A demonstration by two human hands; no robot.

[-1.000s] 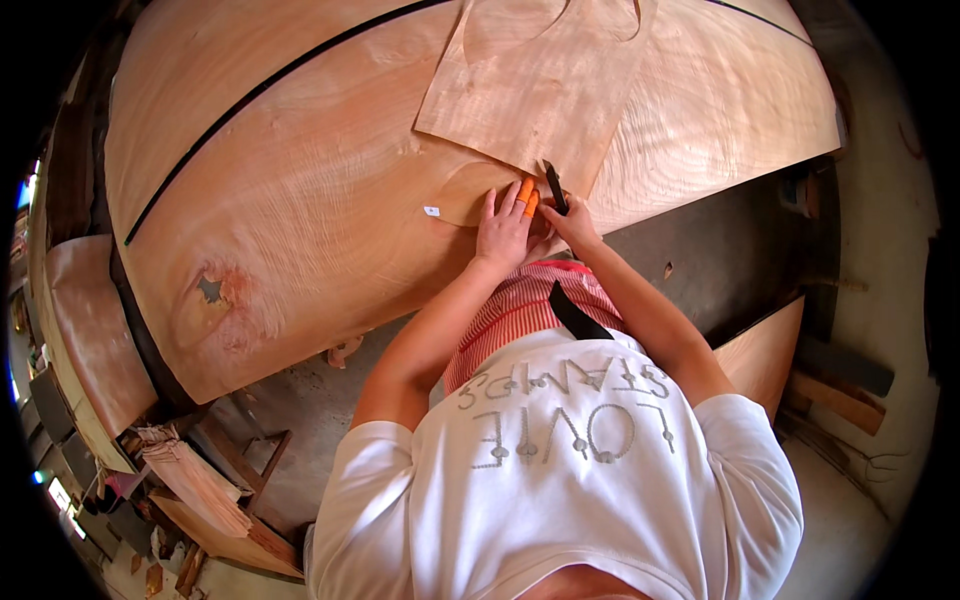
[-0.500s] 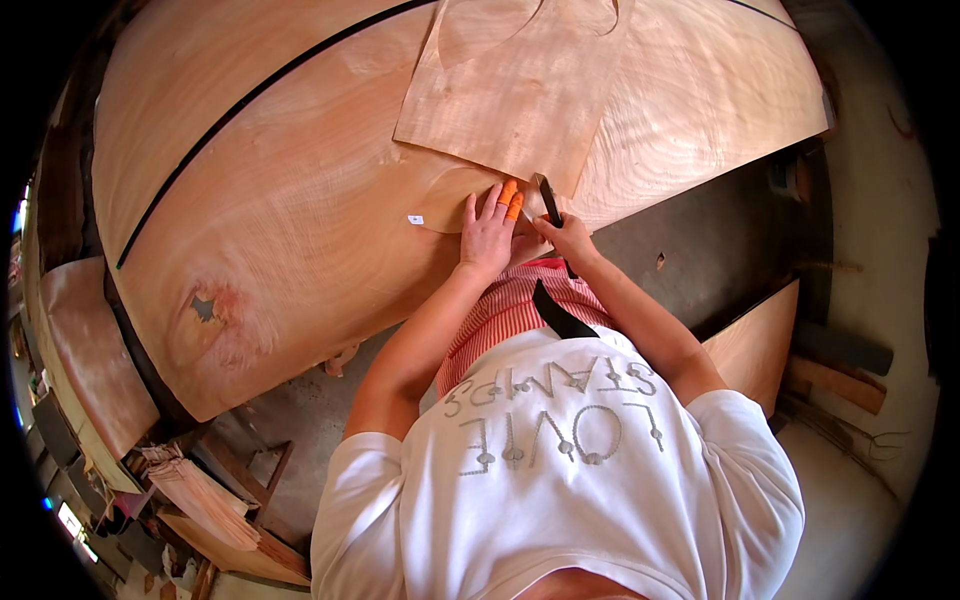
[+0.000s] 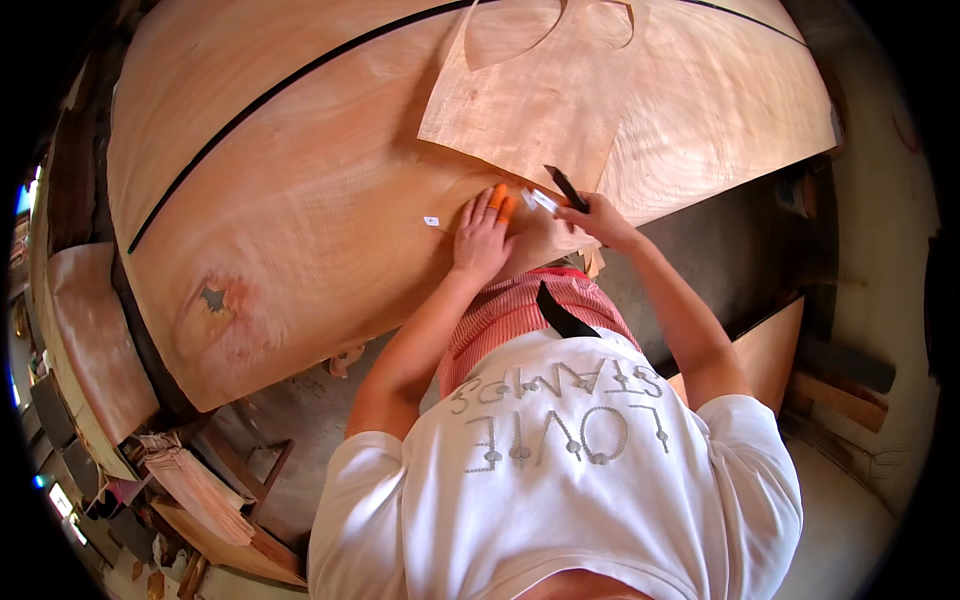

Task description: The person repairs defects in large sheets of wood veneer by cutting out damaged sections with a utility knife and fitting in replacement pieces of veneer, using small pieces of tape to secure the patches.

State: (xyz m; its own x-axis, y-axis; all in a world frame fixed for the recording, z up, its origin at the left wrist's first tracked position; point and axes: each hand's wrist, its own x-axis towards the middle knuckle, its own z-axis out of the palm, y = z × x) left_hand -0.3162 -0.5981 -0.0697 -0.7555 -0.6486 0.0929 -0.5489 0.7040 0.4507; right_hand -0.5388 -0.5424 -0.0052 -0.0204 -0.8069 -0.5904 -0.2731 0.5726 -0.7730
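A broad sheet of pale wood veneer (image 3: 330,200) lies in front of me. My left hand (image 3: 482,238) rests flat on it near the front edge, fingers stretched out, two of them in orange finger covers (image 3: 500,200). Just to its right, my right hand (image 3: 596,220) is closed round a black knife (image 3: 566,186), whose tip points up and to the left. A small white strip (image 3: 544,201) shows beside the knife at my fingers; whether I hold it I cannot tell. A smaller veneer piece (image 3: 530,115) lies on the sheet beyond both hands.
Left of my left hand is a small white label (image 3: 431,221). A ragged hole with a reddish border (image 3: 240,292) marks the sheet's left part. A long black strip (image 3: 300,73) curves across the far side. Veneer offcuts (image 3: 195,490) stand at lower left.
My right hand has moved right, away from the left hand, with the knife raised off the veneer corner. The white strip now shows. My left hand stays flat on the sheet.
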